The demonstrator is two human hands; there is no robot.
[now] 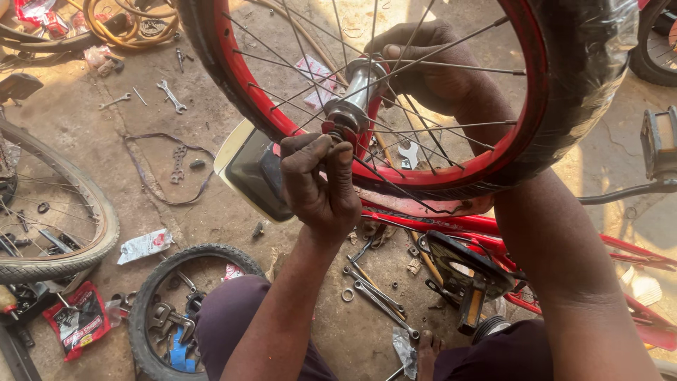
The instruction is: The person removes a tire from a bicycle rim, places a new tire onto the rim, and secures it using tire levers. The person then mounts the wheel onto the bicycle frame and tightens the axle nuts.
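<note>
A red bicycle wheel (518,148) with a black tyre and thin spokes fills the upper middle of the head view. At its centre sits a shiny metal hub (356,95). My left hand (321,183) is closed around the near end of the hub's axle, fingers pinched on it. My right hand (430,67) reaches behind the spokes and grips the far end of the hub. The red bicycle frame (493,229) lies under the wheel, with a black pedal (465,268) near my right forearm.
Loose spanners (377,296) and small nuts lie on the concrete between my knees. A small tyre (169,310) holding tools sits at the lower left, a larger wheel (56,212) at the left edge. More spanners (171,95) and a yellow hose (130,21) lie farther off.
</note>
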